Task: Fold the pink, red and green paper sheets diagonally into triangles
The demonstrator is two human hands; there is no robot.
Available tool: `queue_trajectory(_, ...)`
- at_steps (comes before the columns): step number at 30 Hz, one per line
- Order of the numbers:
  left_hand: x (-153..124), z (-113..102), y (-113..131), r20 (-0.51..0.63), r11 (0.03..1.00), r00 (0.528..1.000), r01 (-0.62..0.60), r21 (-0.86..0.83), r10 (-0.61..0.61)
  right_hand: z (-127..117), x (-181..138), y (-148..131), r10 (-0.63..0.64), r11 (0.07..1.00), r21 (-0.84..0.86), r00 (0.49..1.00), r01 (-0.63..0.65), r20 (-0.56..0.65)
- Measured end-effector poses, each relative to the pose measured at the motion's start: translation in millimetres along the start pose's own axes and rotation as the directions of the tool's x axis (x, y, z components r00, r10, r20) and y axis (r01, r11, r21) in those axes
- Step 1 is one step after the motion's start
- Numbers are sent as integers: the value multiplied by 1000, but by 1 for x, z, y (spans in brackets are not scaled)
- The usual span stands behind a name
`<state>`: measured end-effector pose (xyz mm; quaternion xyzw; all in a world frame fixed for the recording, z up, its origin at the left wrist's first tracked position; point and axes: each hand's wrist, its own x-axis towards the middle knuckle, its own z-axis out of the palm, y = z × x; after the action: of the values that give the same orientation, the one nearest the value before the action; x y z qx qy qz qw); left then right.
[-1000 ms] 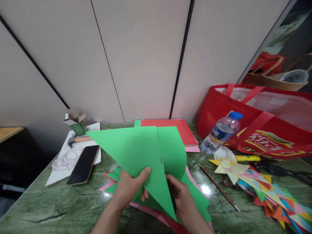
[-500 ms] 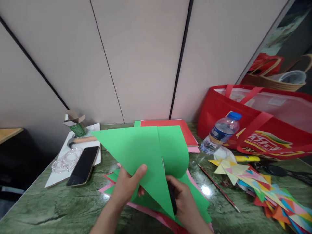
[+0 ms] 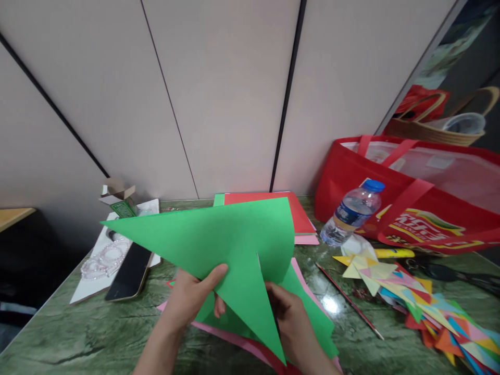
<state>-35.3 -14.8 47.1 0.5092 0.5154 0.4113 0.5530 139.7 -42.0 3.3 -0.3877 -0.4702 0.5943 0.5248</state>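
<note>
A sheet of green paper [image 3: 195, 239] is raised above the table, its pointed corner stretching out to the left and its right part curling. My left hand [image 3: 191, 294] pinches the sheet's lower edge, thumb on top and fingers underneath. Closed around the scissors, my right hand [image 3: 289, 315] is at the sheet's right side. Only a thin blade of the scissors [image 3: 258, 262] shows, at the cut in the paper; the dark handles are mostly hidden by the hand and sheet. Beneath both hands lie more green, pink and red sheets [image 3: 314, 315], partly covered.
Left are a phone [image 3: 130, 273], beaded strings [image 3: 105, 260] and a small open box [image 3: 119, 199]. Right are a water bottle [image 3: 353, 213], a red bag [image 3: 425, 192], a thin brush [image 3: 351, 299] and folded paper pieces [image 3: 429, 307]. Coloured sheets [image 3: 300, 213] lie against the wall.
The green sheet has shifted left and bent more, its left corner now reaching over the phone. My left hand moved slightly left and down with it; the scissors' handles are more hidden.
</note>
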Motion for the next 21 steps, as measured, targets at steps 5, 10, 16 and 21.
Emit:
queue_trajectory(5, -1, 5, 2, 55, 998, 998, 28, -58, -24, -1, 1, -2, 19, 998, 63, 1000, -18, -15)
queue_trajectory(10, -1, 7, 2, 70, 998, 996, 58, -33, -56, -2, 1, 4, 9, 995, 103, 999, -4, -43)
queue_trajectory(16, -2, 7, 2, 78, 997, 996, 56, -52, -51, -2, 0, 7, 30, 992, 127, 998, -24, -46)
queue_trajectory(21, -2, 8, 3, 90, 997, 994, 59, -51, -54, 1, -1, 1, 32, 991, 135, 997, -22, -68)
